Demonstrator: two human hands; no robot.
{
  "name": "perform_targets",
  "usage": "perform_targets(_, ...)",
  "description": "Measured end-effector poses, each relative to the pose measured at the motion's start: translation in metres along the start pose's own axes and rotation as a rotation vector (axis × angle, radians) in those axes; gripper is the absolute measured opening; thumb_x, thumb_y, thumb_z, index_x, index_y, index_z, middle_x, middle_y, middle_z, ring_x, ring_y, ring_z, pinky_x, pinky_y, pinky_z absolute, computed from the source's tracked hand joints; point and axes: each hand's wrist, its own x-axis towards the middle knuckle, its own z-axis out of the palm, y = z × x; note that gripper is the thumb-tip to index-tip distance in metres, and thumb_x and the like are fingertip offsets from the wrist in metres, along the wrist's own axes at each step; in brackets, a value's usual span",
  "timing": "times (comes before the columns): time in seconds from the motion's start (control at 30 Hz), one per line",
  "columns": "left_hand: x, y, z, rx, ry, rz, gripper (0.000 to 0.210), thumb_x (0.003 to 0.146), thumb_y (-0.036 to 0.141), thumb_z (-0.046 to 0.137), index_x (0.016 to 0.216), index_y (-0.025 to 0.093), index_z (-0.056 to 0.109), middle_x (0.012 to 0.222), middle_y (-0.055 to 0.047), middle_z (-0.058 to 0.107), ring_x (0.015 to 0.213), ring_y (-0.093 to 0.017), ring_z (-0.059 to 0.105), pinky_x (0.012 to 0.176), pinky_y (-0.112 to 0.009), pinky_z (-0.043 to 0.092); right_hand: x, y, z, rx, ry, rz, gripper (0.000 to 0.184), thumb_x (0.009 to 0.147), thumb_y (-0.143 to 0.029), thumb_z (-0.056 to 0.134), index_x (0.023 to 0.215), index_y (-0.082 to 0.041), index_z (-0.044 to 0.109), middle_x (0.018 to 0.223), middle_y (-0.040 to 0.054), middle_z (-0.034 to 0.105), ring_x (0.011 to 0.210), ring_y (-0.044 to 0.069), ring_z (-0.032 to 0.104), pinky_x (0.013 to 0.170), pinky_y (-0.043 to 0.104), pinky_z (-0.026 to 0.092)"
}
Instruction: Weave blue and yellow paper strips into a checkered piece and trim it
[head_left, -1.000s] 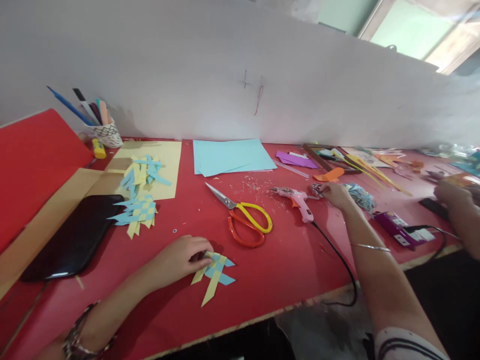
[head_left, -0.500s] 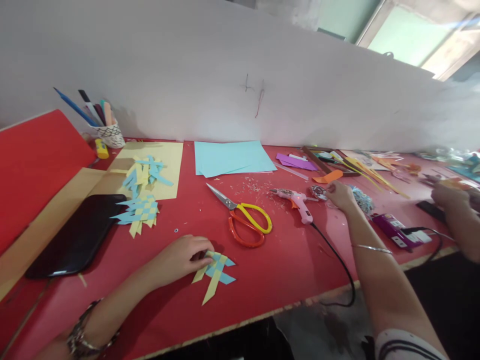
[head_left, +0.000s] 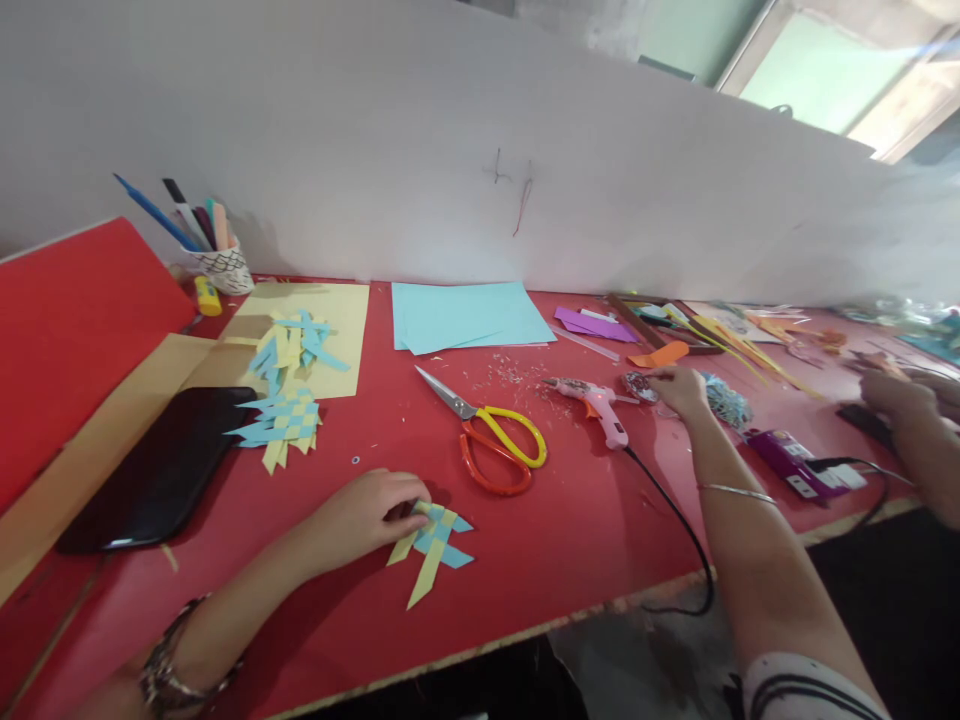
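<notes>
My left hand pinches the head end of a small woven paper fish of yellow and light-blue strips, low over the red table. To the right, my right hand has its fingers closed at a small clear packet of tiny black-and-white bits; exactly what they grip is hidden. A pink glue gun with a black cord lies just left of that hand. Between the hands rest scissors with one yellow and one red handle. More woven paper fish lie stacked at the left.
A black phone-like slab, a pen cup and yellow paper are on the left. Blue sheets lie against the wall. A purple power strip sits at right, near another person's hand.
My left hand stays on the paper fish. The fingers of my right hand shift slightly at the packet. The view drifts a little.
</notes>
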Motion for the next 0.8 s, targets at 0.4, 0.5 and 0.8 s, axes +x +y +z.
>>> perform_targets(0.4,-0.001,-0.003,0.005,0.027,0.037,0.016,0.024,0.086,0.034,0.041,0.078,0.019,0.057,0.068,0.000,0.055,0.065,-0.014,0.050,0.060,-0.022,0.034,-0.027,-0.178,0.003,0.580,-0.356,-0.174,0.019,0.069,-0.024,0.055,0.080,-0.017,0.069,0.074,0.0012,0.068,0.065,0.012,0.061,0.063,0.023,0.048)
perform_targets(0.5,-0.001,-0.002,0.004,0.010,0.043,0.024,0.020,0.084,0.031,0.043,0.077,0.018,0.057,0.066,0.001,0.055,0.063,-0.013,0.051,0.058,-0.021,0.033,-0.046,-0.243,0.018,0.752,-0.691,-0.367,0.016,0.070,-0.017,0.054,0.076,-0.015,0.068,0.073,0.0011,0.068,0.066,0.010,0.060,0.065,0.022,0.046)
perform_targets(0.8,-0.004,0.003,-0.002,0.055,0.022,0.006,0.013,0.081,0.023,0.049,0.078,0.016,0.059,0.070,-0.001,0.062,0.063,-0.014,0.053,0.056,-0.022,0.032,-0.071,-0.308,0.050,0.562,-0.791,-0.625,0.021,0.068,0.000,0.052,0.070,-0.011,0.069,0.071,0.0026,0.066,0.066,0.009,0.057,0.064,0.020,0.041)
